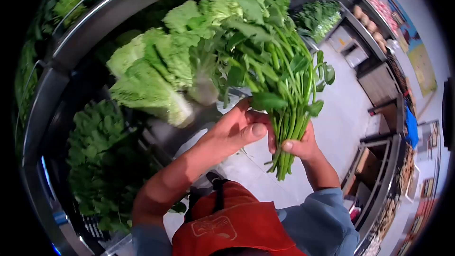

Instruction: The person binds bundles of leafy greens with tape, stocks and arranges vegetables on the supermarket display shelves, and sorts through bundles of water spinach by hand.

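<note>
A bunch of leafy greens with long green stems is held up in front of me, leaves pointing away and cut ends toward me. My right hand is closed round the lower stems, its thumb lying across them. My left hand is at the bunch's left side, open, thumb apart from the fingers. Some of its fingers pass under the leaves and are partly hidden. Beyond my left hand, several pale green lettuces lie on the display shelf.
Dark leafy greens fill the shelf on the left, behind a metal rail. More bundled greens lie at the far end. Display stands with produce line the right side. Grey floor lies between.
</note>
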The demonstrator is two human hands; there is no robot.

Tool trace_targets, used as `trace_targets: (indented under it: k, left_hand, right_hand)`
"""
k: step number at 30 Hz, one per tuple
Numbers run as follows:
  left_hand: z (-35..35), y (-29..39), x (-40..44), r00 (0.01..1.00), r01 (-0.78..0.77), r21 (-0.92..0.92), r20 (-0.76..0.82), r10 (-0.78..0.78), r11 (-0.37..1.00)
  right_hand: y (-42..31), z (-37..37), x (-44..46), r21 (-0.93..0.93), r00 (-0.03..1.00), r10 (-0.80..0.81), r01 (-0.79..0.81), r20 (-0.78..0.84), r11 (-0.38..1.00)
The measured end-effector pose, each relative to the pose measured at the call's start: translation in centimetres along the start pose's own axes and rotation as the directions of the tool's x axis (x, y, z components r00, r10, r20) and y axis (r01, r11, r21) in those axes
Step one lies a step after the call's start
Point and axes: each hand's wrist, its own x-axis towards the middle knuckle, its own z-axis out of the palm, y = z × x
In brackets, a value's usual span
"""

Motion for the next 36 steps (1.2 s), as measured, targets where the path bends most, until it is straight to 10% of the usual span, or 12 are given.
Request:
trace_targets:
  k: [8,11,12,15,22,24,30,36]
  left_hand:
    - [-0.1,4.8,-2.6,0.934,-0.198,-0.100,-0.319,0.157,0.975]
    - [0.6,8.0,-4.8,0.918,0.107,0.002,-0.384,-0.099,0.994]
    - [0.6,7.3,-4.6,0.888,-0.018,0.024,-0.459,0.027,1.000]
    - [0.4,6.6,-4.4,0.778,-0.236,0.199,-0.548,0.308,0.951]
    - [-1.0,7.2,-7.1,0.867,0.016,0.572,-0.417,0.273,0.820]
    - [-0.6,7.9,-7.8,0.896,0.077,0.648,-0.378,0.233,0.757]
    - [0.2,7.5,-7.9,0.926,0.228,0.767,-0.361,0.110,0.600]
    - [0.3,5.1,-7.7,0.914,0.302,0.782,-0.399,0.067,0.545]
  right_hand:
    - [3.5,6.1,2.5,0.118,0.912,0.157,-0.216,0.378,0.969]
    - [4.0,9.0,3.0,0.080,0.917,0.157,-0.200,0.367,0.977]
    - [4.7,9.2,3.1,0.078,0.893,0.217,-0.268,0.394,0.960]
    - [6.9,10.0,3.4,0.136,0.969,0.017,-0.052,0.246,0.989]
    - [6.5,7.2,4.2,0.203,0.898,0.350,-0.407,0.267,0.890]
    - [8.5,6.3,4.4,0.293,0.936,0.161,-0.257,0.313,0.921]
    - [7.9,5.1,3.9,0.118,0.893,0.412,-0.436,0.180,0.892]
    - [6.7,8.0,4.9,0.251,0.952,0.305,-0.290,-0.022,0.924]
